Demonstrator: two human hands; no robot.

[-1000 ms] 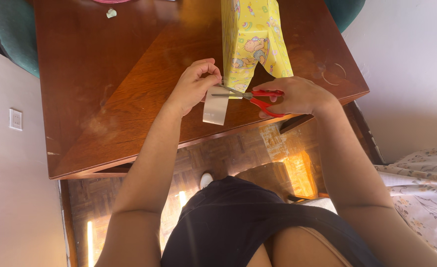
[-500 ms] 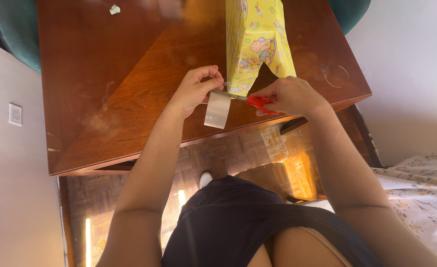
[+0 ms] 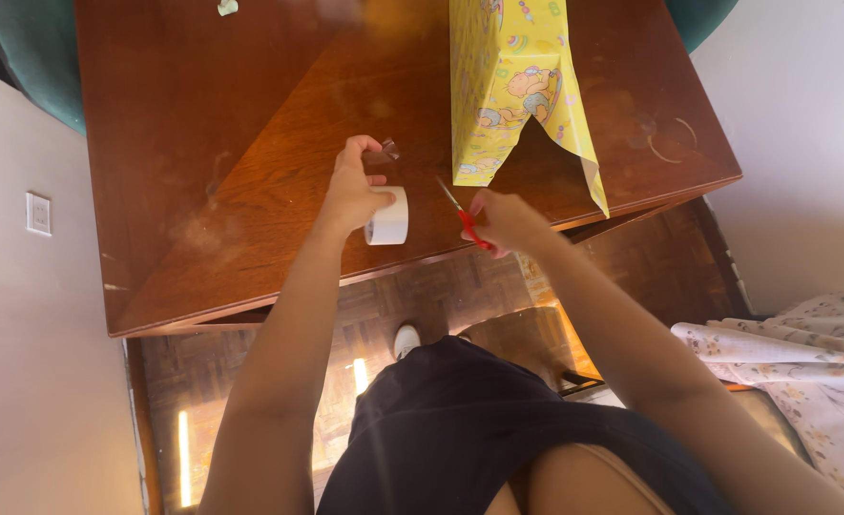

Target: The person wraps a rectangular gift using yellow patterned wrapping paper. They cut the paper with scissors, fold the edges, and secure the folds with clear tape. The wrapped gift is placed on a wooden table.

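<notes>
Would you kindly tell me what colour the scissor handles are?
Red; the scissors in the right hand show in the head view.

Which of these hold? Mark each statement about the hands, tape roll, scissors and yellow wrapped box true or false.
1. The left hand holds the white roll of clear tape. True.
2. The right hand holds blue-handled scissors. False: the red-handled metal scissors are in it.
3. The yellow patterned paper-wrapped box lies on the floor. False: it stands on the brown wooden table.
4. A short piece of clear tape sticks to the left fingertips. True.
5. The scissors touch the box. False: they are apart.
</notes>
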